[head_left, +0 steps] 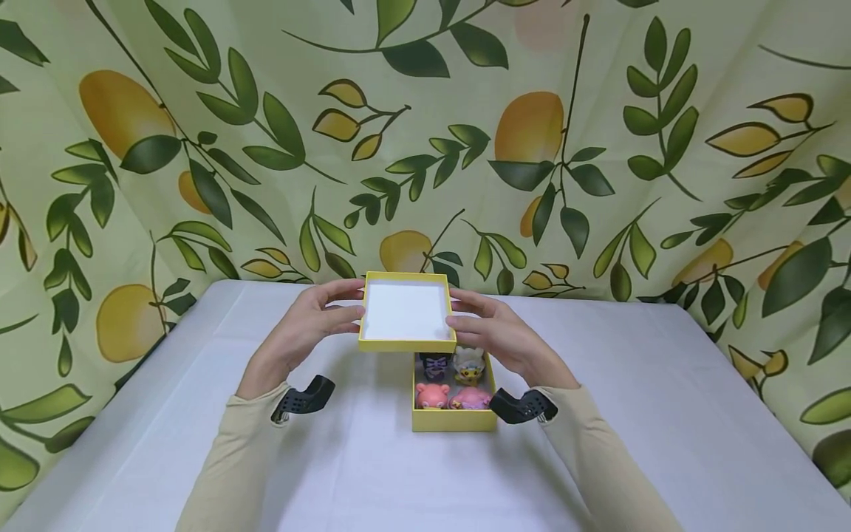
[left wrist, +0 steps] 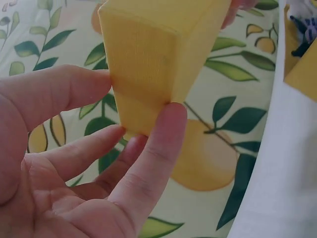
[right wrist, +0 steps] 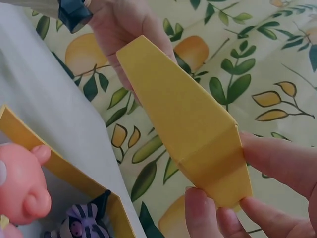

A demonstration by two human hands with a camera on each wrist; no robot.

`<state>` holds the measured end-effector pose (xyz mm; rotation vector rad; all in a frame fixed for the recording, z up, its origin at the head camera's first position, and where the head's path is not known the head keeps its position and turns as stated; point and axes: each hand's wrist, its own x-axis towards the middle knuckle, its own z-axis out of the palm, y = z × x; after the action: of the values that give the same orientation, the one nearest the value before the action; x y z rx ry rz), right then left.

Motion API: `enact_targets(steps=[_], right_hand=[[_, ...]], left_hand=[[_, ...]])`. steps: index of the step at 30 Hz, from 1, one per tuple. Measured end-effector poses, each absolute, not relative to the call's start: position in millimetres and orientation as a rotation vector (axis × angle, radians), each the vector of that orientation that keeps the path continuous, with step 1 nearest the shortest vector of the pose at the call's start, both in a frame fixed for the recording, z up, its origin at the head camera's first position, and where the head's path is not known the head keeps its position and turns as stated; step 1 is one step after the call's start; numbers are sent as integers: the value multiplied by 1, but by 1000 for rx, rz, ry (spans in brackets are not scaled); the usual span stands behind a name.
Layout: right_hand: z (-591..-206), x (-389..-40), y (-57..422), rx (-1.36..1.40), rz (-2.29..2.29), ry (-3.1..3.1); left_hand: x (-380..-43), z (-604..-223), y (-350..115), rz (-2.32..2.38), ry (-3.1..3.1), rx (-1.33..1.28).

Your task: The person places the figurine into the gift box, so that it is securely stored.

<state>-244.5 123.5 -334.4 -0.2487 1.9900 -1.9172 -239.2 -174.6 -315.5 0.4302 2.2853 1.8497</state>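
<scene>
A yellow box lid (head_left: pixel 407 345), its white inside turned toward the head camera, is held up between both hands. My left hand (head_left: pixel 302 325) grips its left side with thumb and fingers, as the left wrist view confirms on the yellow side wall (left wrist: pixel 141 74). On the opposite side my right hand (head_left: pixel 501 332) pinches the lid's edge. Below and slightly right stands the open yellow box (head_left: pixel 454 421), partly covered by the lid. Inside it sit a coral-pink figurine (head_left: pixel 433 397), a pinkish-purple one (head_left: pixel 470 400), a white-hooded one (head_left: pixel 469 367) and a dark one with purple stripes (head_left: pixel 436 366).
A white cloth covers the table (head_left: pixel 372 473). Behind it hangs a curtain (head_left: pixel 459 96) printed with leaves and orange fruit. Black camera mounts sit on the left wrist (head_left: pixel 306 399) and the right wrist (head_left: pixel 521 406), the right one close to the box's right side.
</scene>
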Motion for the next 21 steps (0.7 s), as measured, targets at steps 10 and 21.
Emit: enact_targets(steps=[10,21], right_hand=[[-339,-237,144,-193,-1879,2055],[-342,-227,163,-269,-1813,2149]], left_hand=[[-237,-319,-155,1869,2249,441],[-233,-320,-140,1834,2198,461]])
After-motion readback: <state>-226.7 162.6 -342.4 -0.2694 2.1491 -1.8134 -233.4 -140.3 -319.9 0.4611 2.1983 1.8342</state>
